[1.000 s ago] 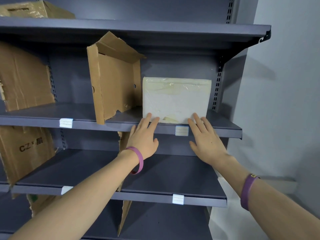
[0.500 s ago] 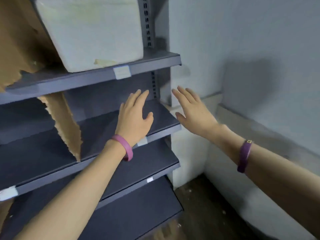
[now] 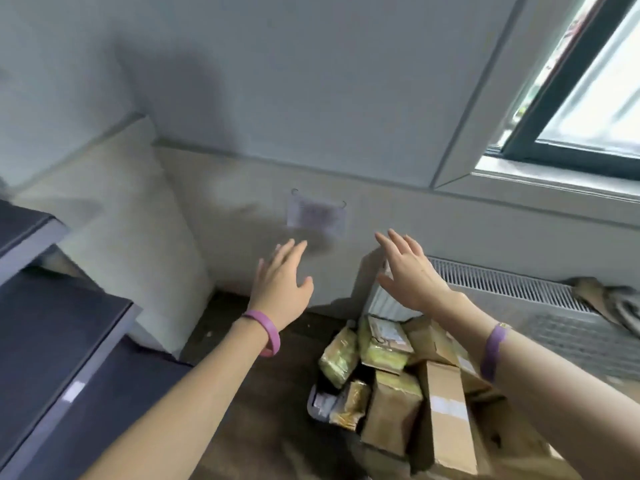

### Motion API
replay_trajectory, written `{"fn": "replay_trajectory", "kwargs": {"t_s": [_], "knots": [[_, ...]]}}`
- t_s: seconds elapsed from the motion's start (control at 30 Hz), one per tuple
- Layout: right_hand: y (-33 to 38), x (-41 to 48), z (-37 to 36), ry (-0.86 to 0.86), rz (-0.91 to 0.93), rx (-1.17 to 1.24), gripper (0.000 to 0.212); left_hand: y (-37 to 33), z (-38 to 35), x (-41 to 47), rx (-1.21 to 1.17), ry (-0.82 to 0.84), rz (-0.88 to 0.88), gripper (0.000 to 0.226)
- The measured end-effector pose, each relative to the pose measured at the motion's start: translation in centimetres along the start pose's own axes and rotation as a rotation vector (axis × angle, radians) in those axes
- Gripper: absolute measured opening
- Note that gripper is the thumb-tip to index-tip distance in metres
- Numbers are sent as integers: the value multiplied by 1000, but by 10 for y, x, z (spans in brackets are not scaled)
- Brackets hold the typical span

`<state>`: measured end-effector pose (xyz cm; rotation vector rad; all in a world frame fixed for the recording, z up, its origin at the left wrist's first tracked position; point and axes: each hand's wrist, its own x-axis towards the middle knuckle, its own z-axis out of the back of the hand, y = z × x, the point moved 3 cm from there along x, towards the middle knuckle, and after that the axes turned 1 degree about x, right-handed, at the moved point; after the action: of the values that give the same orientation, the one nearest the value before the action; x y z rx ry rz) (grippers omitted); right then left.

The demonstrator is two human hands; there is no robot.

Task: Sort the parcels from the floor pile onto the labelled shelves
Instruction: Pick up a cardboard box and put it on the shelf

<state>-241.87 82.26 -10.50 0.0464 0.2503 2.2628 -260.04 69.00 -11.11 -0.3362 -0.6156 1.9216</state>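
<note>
A pile of parcels (image 3: 398, 372) lies on the dark wood floor at the lower right: brown cardboard boxes, yellowish taped packets and a grey bag. My left hand (image 3: 282, 287) hangs in the air left of and above the pile, fingers spread, holding nothing. My right hand (image 3: 407, 271) is raised above the pile's far end, also spread and empty. Both wrists carry purple bands. The dark grey shelves (image 3: 52, 327) show only as two edges at the far left, one with a white label.
A grey wall runs behind the pile, with a small paper note (image 3: 317, 214) stuck on it. A white radiator (image 3: 388, 299) and a floor grille (image 3: 502, 282) sit at the wall under the window (image 3: 588, 98). A white pillar (image 3: 138, 237) stands beside the shelves.
My view has swung right and down, from the shelf with the white parcel to the floor pile. Both hands left the parcel on the shelf and moved along, empty.
</note>
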Motion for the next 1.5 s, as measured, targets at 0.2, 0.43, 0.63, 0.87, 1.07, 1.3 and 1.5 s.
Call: {"fn": "replay_trajectory", "kwargs": {"t_s": [0.2, 0.43, 0.63, 0.87, 1.07, 1.3, 1.5], "knots": [[-118, -70, -23, 3, -175, -12, 75, -77, -103, 12, 40, 225, -109, 62], [-235, -109, -72, 107, -272, 49, 71, -137, -209, 13, 133, 384, -90, 61], [-331, -100, -138, 276, -217, 103, 73, -163, -307, 17, 189, 457, 95, 61], [-397, -118, -226, 478, -194, 139, 70, -159, -425, -3, 263, 585, 221, 61], [-413, -134, -308, 663, -299, 220, 69, -133, -511, -39, 293, 744, 309, 63], [-415, -138, -399, 715, -260, 258, 67, -112, -618, -68, 196, 909, 511, 86], [-409, -156, -430, 851, -255, 345, 74, -122, -666, -94, 299, 834, 572, 113]]}}
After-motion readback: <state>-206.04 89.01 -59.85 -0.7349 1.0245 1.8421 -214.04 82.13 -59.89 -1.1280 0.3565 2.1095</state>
